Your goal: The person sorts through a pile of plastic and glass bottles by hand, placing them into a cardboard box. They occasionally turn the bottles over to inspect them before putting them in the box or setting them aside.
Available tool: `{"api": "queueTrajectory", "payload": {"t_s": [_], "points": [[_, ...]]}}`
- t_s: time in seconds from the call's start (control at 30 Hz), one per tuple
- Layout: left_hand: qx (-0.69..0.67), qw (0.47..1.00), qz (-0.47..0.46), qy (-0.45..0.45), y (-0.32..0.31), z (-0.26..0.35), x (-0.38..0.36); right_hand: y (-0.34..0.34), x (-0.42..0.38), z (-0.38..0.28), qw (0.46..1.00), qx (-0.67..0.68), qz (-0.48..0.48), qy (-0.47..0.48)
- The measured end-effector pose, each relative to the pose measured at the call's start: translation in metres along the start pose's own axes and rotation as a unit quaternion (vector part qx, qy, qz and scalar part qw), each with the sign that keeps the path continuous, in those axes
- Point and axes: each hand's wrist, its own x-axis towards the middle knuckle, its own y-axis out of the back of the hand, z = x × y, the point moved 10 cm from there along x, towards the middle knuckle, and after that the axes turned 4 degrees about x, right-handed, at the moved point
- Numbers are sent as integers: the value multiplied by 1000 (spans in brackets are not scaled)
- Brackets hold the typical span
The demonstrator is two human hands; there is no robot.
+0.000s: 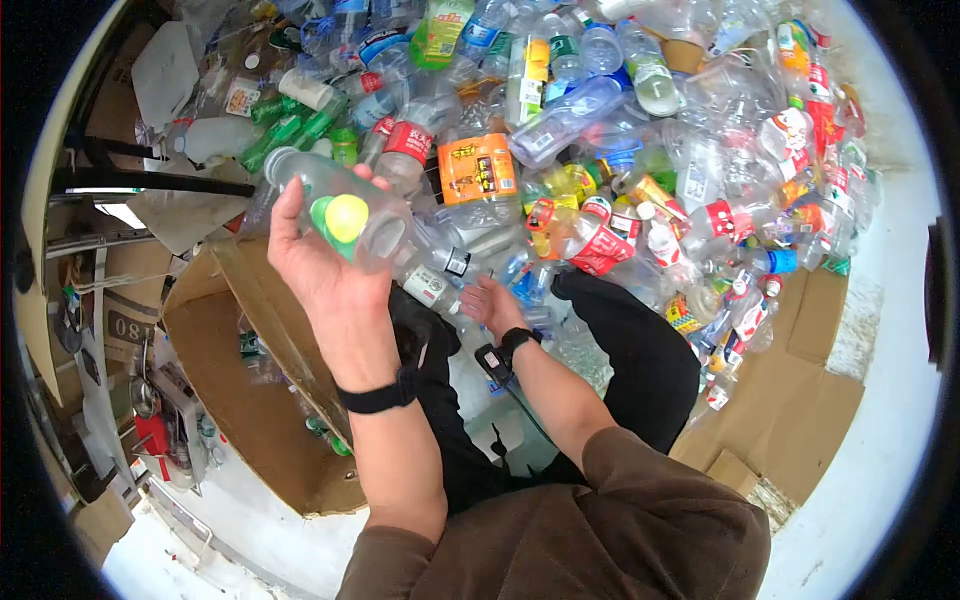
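My left hand [335,285] is raised on the left, wrapped around a clear plastic bottle [385,215]. Its neck points up and left, and a yellow and green round patch shows on or through its side. Lower and nearer the middle, my right hand [492,306] has its fingers curled at the end of a smaller clear bottle [428,287] with a white label. Part of that grip is hidden. Just beyond both hands lies a large bottle with an orange label [478,170], and near it a bottle with a red label [408,142].
A big heap of mixed plastic bottles [650,150] fills the far side and right. An open cardboard box [255,400] stands at my left, with a few bottles inside. Flattened cardboard [790,430] lies at right by a white wall [890,330].
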Motion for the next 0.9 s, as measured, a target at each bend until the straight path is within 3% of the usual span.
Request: {"api": "queueTrajectory", "payload": {"t_s": [0.07, 0.17, 0.27, 0.3, 0.47, 0.57, 0.6, 0.67, 0.77, 0.9], "points": [[-11, 1000, -23, -9, -3, 7, 2, -30, 14, 1, 999, -34, -13, -24], [-3, 999, -30, 11, -8, 7, 3, -13, 53, 19, 985, -18, 160, -63], [-2, 999, -19, 32, -1, 12, 4, -8, 65, 16, 981, 15, 186, -61], [2, 1000, -18, 25, 3, 17, 4, -13, 65, 8, 990, 4, 133, -35], [10, 1000, -23, 7, 16, 38, 0, -21, 37, -22, 990, -63, 119, 32], [24, 998, -56, 26, 19, 42, -5, -65, -10, -53, 995, -11, -39, 91], [48, 995, -80, 40, 14, 41, -7, -78, -36, -65, 994, -13, -42, 101], [64, 990, -115, 52, 5, 37, -15, -114, -90, -99, 974, 24, -143, 174], [265, 944, -197, 3, -11, 29, -31, -155, -170, -146, 944, 2, -217, 249], [312, 897, -297, 95, -41, -28, -87, -214, -286, -203, 879, -91, -288, 368]]}}
